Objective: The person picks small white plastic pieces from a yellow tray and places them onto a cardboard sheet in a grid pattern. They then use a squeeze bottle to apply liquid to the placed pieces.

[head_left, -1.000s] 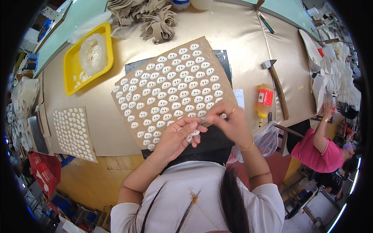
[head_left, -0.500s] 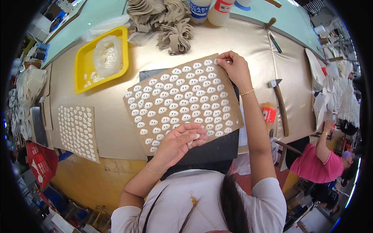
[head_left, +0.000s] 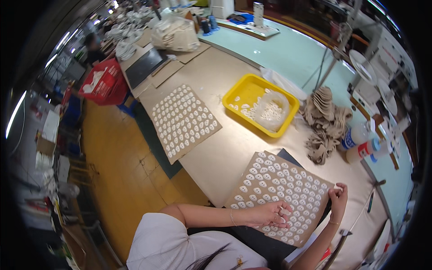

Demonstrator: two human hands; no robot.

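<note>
A brown cardboard sheet (head_left: 243, 191) lies tilted before me, covered in rows of small white oval pieces with two dark dots each. Over its near part, my left hand (head_left: 270, 214) is closed with white oval pieces (head_left: 283, 211) between its fingers. At the sheet's far right corner, my right hand (head_left: 338, 201) pinches the edge between thumb and fingers. A black board (head_left: 288, 157) shows partly from under the sheet. Farther left, a second cardboard sheet (head_left: 173, 155) bears similar white pieces and overhangs the table's edge.
A yellow tray (head_left: 230, 100) holds a clear plastic bag of white pieces and several loose ones. Behind it are stacks of beige fabric (head_left: 321, 112) and bottles (head_left: 360, 150). A hammer (head_left: 337, 247) lies right of my right arm. A red basket (head_left: 105, 81) stands beyond the table's left end.
My view has swung to the left, so the sheets and tray appear farther right. Both hands keep their places, the left over the sheet and the right on its corner.
</note>
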